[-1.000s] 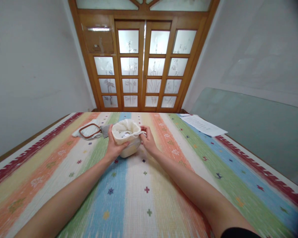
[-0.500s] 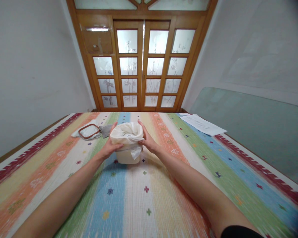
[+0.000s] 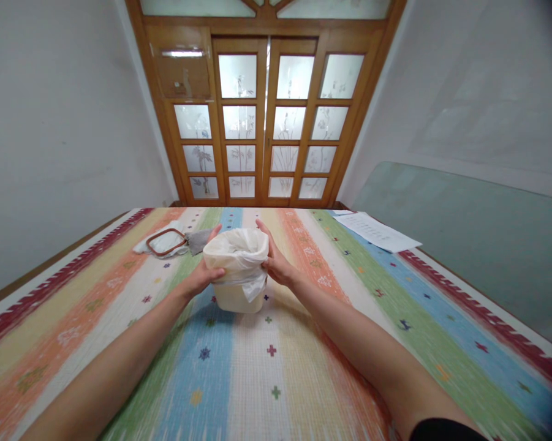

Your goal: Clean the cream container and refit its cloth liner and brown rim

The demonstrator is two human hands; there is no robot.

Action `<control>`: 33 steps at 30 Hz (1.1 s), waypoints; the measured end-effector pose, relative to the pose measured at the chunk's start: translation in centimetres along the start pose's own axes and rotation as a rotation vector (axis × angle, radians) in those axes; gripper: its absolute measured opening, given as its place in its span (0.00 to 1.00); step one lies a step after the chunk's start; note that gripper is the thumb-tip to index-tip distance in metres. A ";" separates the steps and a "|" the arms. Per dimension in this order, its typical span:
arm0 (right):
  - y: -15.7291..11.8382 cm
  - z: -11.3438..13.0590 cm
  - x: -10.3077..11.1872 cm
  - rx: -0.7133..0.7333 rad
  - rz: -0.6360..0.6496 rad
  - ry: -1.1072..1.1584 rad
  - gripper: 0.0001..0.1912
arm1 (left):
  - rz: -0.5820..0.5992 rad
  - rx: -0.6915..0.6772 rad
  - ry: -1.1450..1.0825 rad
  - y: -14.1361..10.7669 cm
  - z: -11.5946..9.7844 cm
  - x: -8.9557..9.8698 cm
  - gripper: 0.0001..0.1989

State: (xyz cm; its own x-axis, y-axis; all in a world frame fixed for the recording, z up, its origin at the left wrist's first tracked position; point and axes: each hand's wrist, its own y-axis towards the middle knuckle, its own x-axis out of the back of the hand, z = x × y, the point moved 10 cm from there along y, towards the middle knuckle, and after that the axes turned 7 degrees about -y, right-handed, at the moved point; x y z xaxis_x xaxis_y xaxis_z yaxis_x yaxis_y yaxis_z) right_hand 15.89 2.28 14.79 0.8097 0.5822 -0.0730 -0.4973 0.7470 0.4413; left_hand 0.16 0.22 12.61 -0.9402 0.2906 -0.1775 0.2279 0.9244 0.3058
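Observation:
Between my two hands is a small cream plastic bin (image 3: 239, 300) with a white plastic bag (image 3: 244, 269) lining it. The bag's edge is folded down over the rim and hangs loosest at the front right. My left hand (image 3: 206, 269) grips the left side, thumb across the front. On the right side my right hand (image 3: 278, 260) holds the bin, its fingers pointing up along the rim. The bin's mouth faces up and tilts slightly; whether its base touches the tablecloth I cannot tell.
A striped cloth (image 3: 252, 380) covers the table. Left of the bin, a brown frame-shaped handle (image 3: 149, 245) lies on white cloth, beside a grey cloth (image 3: 198, 242). Printed paper sheets (image 3: 377, 233) lie at the back right. Wooden glass-paned doors (image 3: 263, 122) stand beyond the table.
The bin has come slightly toward me and its base sits a little lower in view. Both hands keep their hold on its sides.

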 end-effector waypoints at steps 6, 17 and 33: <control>0.0 -0.1 0.0 -0.003 0.015 -0.044 0.75 | 0.069 0.033 0.024 0.0 -0.3 0.2 0.63; -0.1 -0.5 0.4 -0.005 -0.034 -0.062 0.72 | 0.035 0.028 0.080 0.1 0.0 0.9 0.64; -0.5 -0.8 0.1 -0.044 0.000 -0.023 0.71 | 0.043 0.008 0.056 -0.2 0.0 0.2 0.64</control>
State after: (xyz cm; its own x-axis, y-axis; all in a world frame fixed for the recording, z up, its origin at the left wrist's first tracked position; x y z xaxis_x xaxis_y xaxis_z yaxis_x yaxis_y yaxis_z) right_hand 15.97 2.21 13.82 0.8163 0.5753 -0.0525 -0.5103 0.7607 0.4011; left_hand -0.04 0.07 12.49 -0.9421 0.3159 -0.1122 0.2700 0.9135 0.3044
